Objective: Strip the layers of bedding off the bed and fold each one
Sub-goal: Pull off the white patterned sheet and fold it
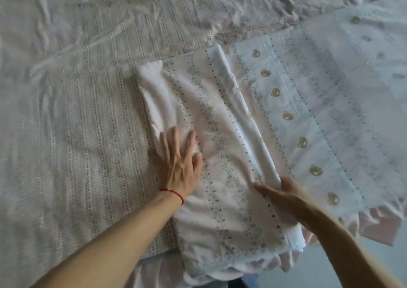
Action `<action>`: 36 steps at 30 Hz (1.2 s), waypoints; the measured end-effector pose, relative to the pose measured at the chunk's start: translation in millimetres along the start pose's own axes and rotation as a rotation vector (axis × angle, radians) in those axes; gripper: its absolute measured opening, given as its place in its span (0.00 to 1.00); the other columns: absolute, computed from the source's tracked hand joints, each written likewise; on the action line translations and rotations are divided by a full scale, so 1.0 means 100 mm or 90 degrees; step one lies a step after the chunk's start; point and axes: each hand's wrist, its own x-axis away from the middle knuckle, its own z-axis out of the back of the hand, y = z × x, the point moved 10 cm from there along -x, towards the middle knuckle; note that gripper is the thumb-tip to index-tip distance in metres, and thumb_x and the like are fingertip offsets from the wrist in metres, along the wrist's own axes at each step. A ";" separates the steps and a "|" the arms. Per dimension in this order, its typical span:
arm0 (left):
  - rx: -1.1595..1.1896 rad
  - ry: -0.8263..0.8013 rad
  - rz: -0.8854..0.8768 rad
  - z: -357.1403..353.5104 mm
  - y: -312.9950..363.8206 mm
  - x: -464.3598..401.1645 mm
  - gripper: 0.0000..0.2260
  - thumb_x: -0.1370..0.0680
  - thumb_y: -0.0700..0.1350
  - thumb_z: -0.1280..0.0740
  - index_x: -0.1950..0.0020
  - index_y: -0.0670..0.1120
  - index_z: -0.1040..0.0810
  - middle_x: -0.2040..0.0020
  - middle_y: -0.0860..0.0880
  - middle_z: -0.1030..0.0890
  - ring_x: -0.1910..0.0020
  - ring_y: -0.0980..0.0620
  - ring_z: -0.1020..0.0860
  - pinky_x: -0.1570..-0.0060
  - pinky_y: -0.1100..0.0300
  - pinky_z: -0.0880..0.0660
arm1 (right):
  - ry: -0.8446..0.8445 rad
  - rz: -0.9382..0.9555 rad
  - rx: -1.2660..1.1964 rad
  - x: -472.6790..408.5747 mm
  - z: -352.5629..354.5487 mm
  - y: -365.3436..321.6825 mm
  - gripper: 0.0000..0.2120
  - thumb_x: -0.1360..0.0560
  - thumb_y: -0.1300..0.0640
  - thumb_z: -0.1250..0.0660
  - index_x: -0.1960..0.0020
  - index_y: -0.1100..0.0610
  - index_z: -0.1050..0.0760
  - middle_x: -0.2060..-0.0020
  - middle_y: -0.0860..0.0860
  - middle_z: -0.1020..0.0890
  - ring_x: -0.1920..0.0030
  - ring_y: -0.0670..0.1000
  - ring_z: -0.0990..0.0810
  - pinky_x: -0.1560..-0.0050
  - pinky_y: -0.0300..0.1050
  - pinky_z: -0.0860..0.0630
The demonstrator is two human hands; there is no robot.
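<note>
— Two hands on the one folded sheet (pixel 220 155), is that right?

— Yes. The left hand (pixel 179 166) lies flat on its left part, at about nine o'clock from the sheet's middle, fingers (pixel 174 142) straight and slightly spread, pressing the white cloth down. A thin red string (pixel 174 193) circles that wrist.

— And the right hand (pixel 279 191)?

— At about five o'clock from the middle, on the sheet's right-hand fold. The thumb lies on top, pointing toward nine o'clock, and the other fingers curl over the thick rolled edge (pixel 244 115), so the hand grips that edge (blur softens the knuckles, but the grip itself is plain).

— Where does the sheet lie?

— On the bed, as a long narrow stack running from twelve to six o'clock. It is white with rows of small dark dots and pale leafy stripes, and its near end hangs a little over the bed's edge.

— What is under it?

— A woven checked bedspread (pixel 77 111) covers the bed from nine round to twelve o'clock, creased in places. At three o'clock, touching the folded sheet's right side, a pale blue cloth (pixel 330 100) printed with small bear faces lies spread flat; its pink frilled hem (pixel 378 223) drops over the bed's edge at four o'clock.
</note>
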 end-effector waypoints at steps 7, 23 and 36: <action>0.282 0.044 0.281 -0.08 -0.20 1.44 0.32 0.17 0.59 0.41 0.18 0.46 0.45 0.21 0.40 0.37 0.24 0.40 0.35 0.27 0.46 0.35 | 0.080 -0.035 0.175 0.20 0.04 0.60 0.26 0.28 0.29 0.32 0.54 0.53 0.20 0.64 0.47 0.16 0.61 0.48 0.19 0.58 0.47 0.24; 0.394 -0.125 0.562 -0.26 -0.05 2.15 0.24 0.26 0.68 0.35 0.56 0.46 0.28 0.64 0.50 0.25 0.63 0.48 0.23 0.64 0.55 0.30 | 0.082 0.542 0.605 0.10 -0.65 -1.06 0.32 0.15 0.39 0.51 0.17 0.43 0.60 0.18 0.50 0.65 0.18 0.56 0.67 0.20 0.64 0.61; 0.374 -0.273 0.513 -0.49 -0.19 2.01 0.32 0.33 0.76 0.35 0.55 0.46 0.21 0.60 0.50 0.16 0.61 0.48 0.17 0.59 0.54 0.19 | 0.114 0.352 0.635 -0.16 -0.48 -0.37 0.37 0.18 0.31 0.56 0.19 0.45 0.72 0.21 0.50 0.73 0.21 0.54 0.75 0.21 0.63 0.68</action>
